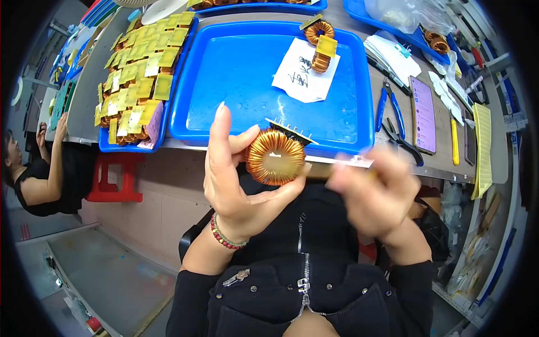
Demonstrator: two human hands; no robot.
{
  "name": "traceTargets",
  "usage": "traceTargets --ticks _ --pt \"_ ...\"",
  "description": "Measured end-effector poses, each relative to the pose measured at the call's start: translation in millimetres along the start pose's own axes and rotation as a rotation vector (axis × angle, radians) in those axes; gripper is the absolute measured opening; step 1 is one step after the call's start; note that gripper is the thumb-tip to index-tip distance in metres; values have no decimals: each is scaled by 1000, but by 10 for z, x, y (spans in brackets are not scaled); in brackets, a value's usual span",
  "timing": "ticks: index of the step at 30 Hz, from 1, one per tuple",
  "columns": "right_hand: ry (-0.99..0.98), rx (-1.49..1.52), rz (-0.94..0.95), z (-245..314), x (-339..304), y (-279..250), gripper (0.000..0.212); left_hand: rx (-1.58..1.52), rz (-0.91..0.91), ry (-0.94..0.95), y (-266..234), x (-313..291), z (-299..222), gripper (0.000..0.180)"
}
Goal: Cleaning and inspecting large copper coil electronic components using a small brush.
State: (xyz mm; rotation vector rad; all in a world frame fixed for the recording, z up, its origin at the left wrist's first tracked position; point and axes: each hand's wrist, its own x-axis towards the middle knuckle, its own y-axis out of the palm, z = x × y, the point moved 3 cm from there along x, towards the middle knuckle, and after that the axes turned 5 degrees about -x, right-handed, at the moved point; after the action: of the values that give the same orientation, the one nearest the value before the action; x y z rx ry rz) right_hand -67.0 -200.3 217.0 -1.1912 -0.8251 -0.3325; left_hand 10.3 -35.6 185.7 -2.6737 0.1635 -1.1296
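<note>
My left hand (227,182) is closed on a toroidal coil (255,157) wound with shiny copper wire, thumb below it and fingers at its left. A small board (293,132) with metal pins sits at the coil's upper right. Motion smears my right hand (384,194), whose fingers are curled; what they hold, if anything, is unclear. Between the coil and this hand runs a thin white strip (337,161). Beyond my hands lies a blue tray (236,84), where two coils with boards (321,59) rest on a handwritten paper (300,84).
At left, another blue tray (163,132) is packed with coils under yellow boards (140,64). To the right lie blue-handled cutters (387,106), black-handled pliers (401,140), a phone (422,115) and a yellow pen-like tool (455,140). A person (42,174) sits at far left beside a red stool (115,180).
</note>
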Motion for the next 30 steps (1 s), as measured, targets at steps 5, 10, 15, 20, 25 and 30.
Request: traceTargets --ticks 5,10,15,20,25,30 --pt "157 -12 -138 -204 80 -191 22 61 -12 96 -25 -56 -25 95" --pt "351 266 391 99 -1 -141 22 172 -25 200 -18 -66 21 96" --pt "138 57 2 -113 -56 -32 28 80 0 70 5 -40 -14 95" --pt "7 24 -10 36 -34 -243 28 -17 21 -6 11 -46 -32 100" --pt "305 -187 2 -205 90 -123 27 -7 33 1 20 -74 -60 99" --pt "50 48 31 8 -145 -51 24 -46 45 -10 22 -34 -51 98"
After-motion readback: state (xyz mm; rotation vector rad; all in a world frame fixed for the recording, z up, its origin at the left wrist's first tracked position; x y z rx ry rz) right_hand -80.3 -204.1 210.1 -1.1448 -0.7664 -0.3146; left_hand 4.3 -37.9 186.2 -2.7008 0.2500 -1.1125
